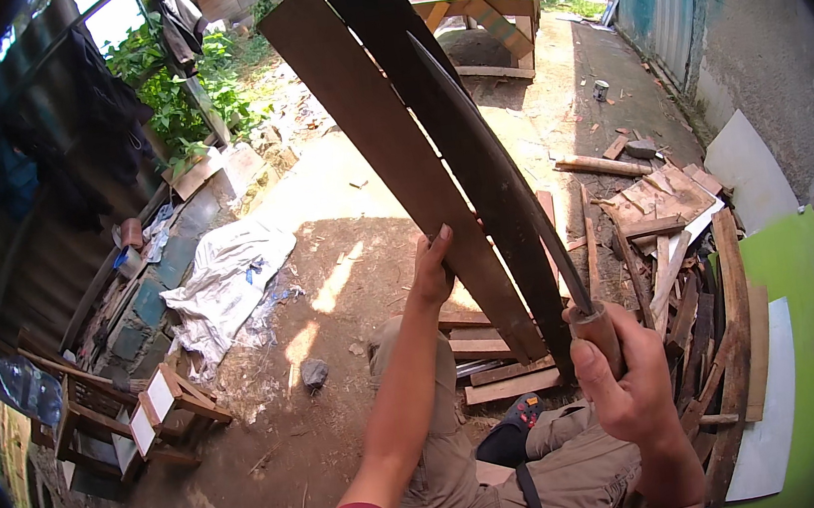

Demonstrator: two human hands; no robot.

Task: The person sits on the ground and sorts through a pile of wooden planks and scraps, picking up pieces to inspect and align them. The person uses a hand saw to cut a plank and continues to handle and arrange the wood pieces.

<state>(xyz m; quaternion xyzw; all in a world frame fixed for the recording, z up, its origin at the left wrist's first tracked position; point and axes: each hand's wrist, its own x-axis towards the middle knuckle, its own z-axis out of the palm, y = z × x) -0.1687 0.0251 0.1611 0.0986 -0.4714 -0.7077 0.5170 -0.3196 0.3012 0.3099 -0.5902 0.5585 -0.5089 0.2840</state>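
My left hand (432, 269) grips the edge of a long brown wooden plank (369, 138), which stands tilted with its top leaning left. Beside it on the right runs a darker plank (434, 135), with a thin line of light showing between the two. Whether they join anywhere, I cannot tell. In my right hand (630, 379) is the wooden handle of a machete (594, 338). Its long blade points up and to the left, lying along or just in front of the dark plank. The planks' lower ends are above short wood pieces (512, 385) near my foot.
Scrap wood (702, 331) is piled at my right, with a green panel (787, 331) against the wall. A white sack (230, 284), a dark stone (314, 373) and a small wooden frame (159, 413) lie to the left. A wooden table (481, 20) stands ahead.
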